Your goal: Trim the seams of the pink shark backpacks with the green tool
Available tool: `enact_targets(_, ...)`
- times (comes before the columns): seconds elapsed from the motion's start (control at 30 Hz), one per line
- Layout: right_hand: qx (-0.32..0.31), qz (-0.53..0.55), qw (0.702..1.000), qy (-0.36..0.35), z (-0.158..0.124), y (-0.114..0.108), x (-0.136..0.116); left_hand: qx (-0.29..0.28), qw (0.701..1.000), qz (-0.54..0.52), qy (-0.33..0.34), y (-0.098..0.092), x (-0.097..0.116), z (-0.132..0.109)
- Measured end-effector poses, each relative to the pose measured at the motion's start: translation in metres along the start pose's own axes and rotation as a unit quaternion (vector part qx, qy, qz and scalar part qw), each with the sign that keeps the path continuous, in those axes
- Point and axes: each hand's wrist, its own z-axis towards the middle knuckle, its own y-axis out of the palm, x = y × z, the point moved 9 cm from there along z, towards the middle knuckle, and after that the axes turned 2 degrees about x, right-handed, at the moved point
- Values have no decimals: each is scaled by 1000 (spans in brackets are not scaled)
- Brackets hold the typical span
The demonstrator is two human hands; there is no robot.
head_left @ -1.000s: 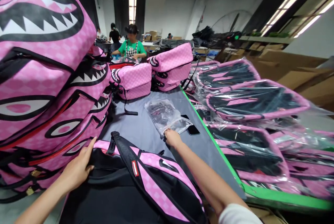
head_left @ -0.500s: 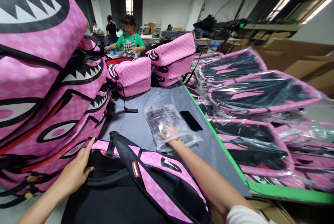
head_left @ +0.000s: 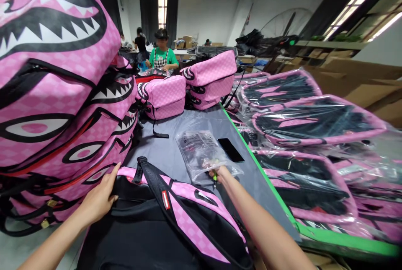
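Note:
A pink and black backpack (head_left: 176,219) lies strap side up on the grey table (head_left: 176,152) right in front of me. My left hand (head_left: 99,198) grips its top left edge, fingers curled over the black back panel. My right hand (head_left: 220,174) is closed at the mouth of a clear plastic bag (head_left: 201,152) that lies on the table beyond the backpack. A small item with a green bit shows in its fingers; I cannot make out what it is. More small dark items sit inside the bag.
A tall stack of pink shark-mouth backpacks (head_left: 56,94) fills the left. Bagged backpacks (head_left: 301,123) pile up on the right beyond the green table edge (head_left: 264,186). A black phone (head_left: 230,149) lies beside the clear bag. More pink backpacks (head_left: 188,83) stand at the far end, where a person in green (head_left: 161,57) works.
My right hand went into the clear bag and has drawn back to its mouth, now closed on a small item. My left hand has stayed on the backpack.

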Motion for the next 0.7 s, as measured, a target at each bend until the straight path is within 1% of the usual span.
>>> enact_targets(0.13,15,16,998,51,-7,-20,9,7,1000,2,3,-1,-2,0)
enact_targets(0.27,6,21,997,77,-18,-29,15,8,1000,1,2,-3,0,-1)
enact_targets(0.4,3,-2,995,95,-34,-41,23,12,1000,-8,12,-7,3,-3)
enact_targets(0.5,20,-27,995,96,-43,-55,27,16,1000,-7,15,-7,1,-3)
enact_targets(0.57,35,-43,994,90,-45,-60,26,20,1000,-8,19,-7,0,-2)
enact_targets(0.63,47,-55,994,76,-45,-59,21,23,999,-16,19,-7,0,-2)
enact_targets(0.7,54,-63,995,47,-43,-52,12,26,999,-23,16,-8,1,-4)
